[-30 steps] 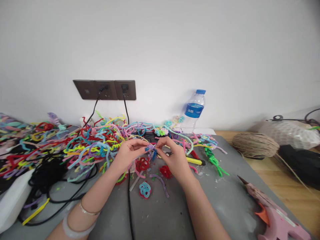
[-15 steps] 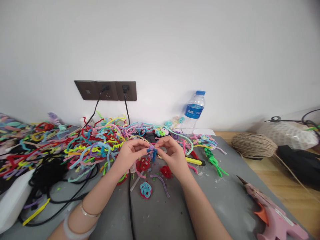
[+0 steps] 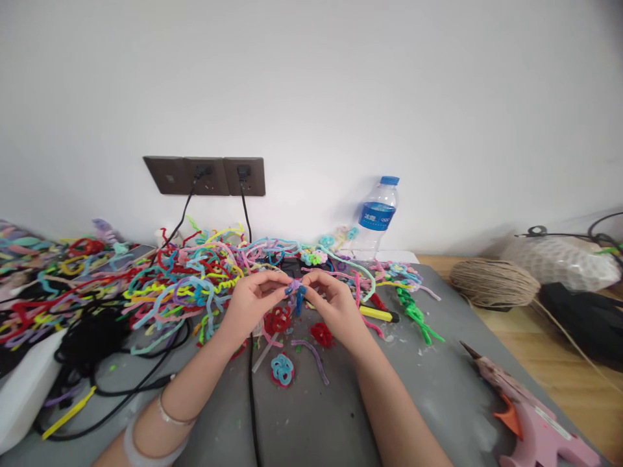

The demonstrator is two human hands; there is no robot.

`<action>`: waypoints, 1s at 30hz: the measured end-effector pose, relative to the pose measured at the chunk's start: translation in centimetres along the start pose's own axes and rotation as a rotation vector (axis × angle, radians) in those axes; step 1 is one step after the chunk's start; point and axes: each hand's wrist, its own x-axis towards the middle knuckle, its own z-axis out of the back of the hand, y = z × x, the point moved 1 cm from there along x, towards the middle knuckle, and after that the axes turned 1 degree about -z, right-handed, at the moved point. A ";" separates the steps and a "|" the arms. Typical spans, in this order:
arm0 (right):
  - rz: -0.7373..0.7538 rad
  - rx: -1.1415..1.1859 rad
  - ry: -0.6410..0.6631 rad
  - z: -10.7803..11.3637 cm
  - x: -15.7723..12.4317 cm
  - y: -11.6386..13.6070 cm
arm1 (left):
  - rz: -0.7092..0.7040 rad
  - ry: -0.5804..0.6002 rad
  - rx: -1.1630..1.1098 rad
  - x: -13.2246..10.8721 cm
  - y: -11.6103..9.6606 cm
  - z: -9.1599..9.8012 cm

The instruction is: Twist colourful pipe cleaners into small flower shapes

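Between both hands, above the grey table, is a small purple and blue pipe cleaner piece (image 3: pixel 296 287), with a blue end hanging down. My left hand (image 3: pixel 260 297) pinches its left side between thumb and fingers. On the other side, my right hand (image 3: pixel 328 298) pinches it the same way. Just below lie two red pipe cleaner flowers, one at the left (image 3: pixel 277 320) and one at the right (image 3: pixel 322 335). Nearer to me sit a light-blue pipe cleaner flower (image 3: pixel 282 370) with a red edge and a loose purple pipe cleaner (image 3: pixel 317 362).
Tangled pipe cleaners (image 3: pixel 195 272) heap along the wall at left. A plastic bottle (image 3: pixel 377 217) leans at the back. At right are a yellow cutter (image 3: pixel 377 314), green twisted pipe cleaners (image 3: pixel 416 314), a twine ball (image 3: pixel 494 283) and a pink glue gun (image 3: pixel 530 415). Black cords (image 3: pixel 252 402) cross the table.
Both hands stay in nearly the same place, still pinching the purple and blue piece. Their fingers have shifted only slightly on it. The whole view has moved a little.
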 end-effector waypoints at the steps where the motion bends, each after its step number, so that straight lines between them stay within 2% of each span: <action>1: -0.016 0.006 0.017 0.1 0.0 0.0 | -0.011 0.008 0.002 0.0 0.0 0.0; 5: -0.061 0.011 0.058 0.4 0.0 -0.1 | -0.035 0.060 -0.001 0.0 0.0 -0.1; 13: 0.013 -0.156 -0.018 0.1 -0.1 0.1 | -0.030 0.115 0.128 -0.1 0.3 0.1; 17: 0.028 -0.225 -0.049 -0.1 -0.2 0.0 | -0.129 0.081 0.228 -0.3 -0.2 -0.3; 20: 0.037 -0.207 -0.013 -0.1 -0.1 0.0 | -0.193 0.033 0.262 -0.4 -0.4 -0.5; 25: 0.061 -0.228 -0.013 0.1 -0.1 0.3 | -0.182 0.039 0.213 -0.3 -0.3 -0.5; 30: 0.058 -0.201 0.022 0.1 -0.2 0.3 | -0.234 0.051 0.287 -0.4 0.0 -0.4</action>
